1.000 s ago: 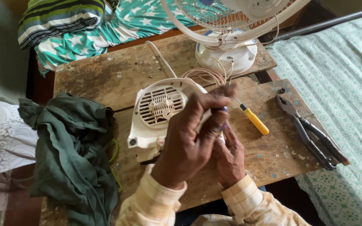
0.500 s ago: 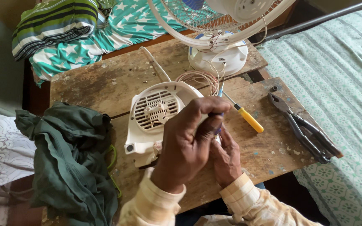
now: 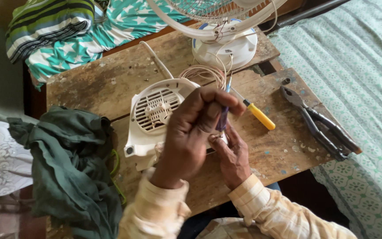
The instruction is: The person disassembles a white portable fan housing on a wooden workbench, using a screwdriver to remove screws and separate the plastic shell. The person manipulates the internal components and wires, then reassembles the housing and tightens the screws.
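Worn wooden table, hands perhaps on ribbed plastic housing

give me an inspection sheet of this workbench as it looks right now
surface: worn wooden table, stained and paint-flecked
job's things: white vented fan housing lying by the hands; thin blue tool pinched in the left hand; right hand under it
clutter: yellow-handled screwdriver, dark pliers, crumpled green cloth
grippers: both hands closed together around the tool; what the right holds is hidden
cables: coil of thin wire running towards the fan base
surroundings: striped and star-print bedding, patterned green sheet
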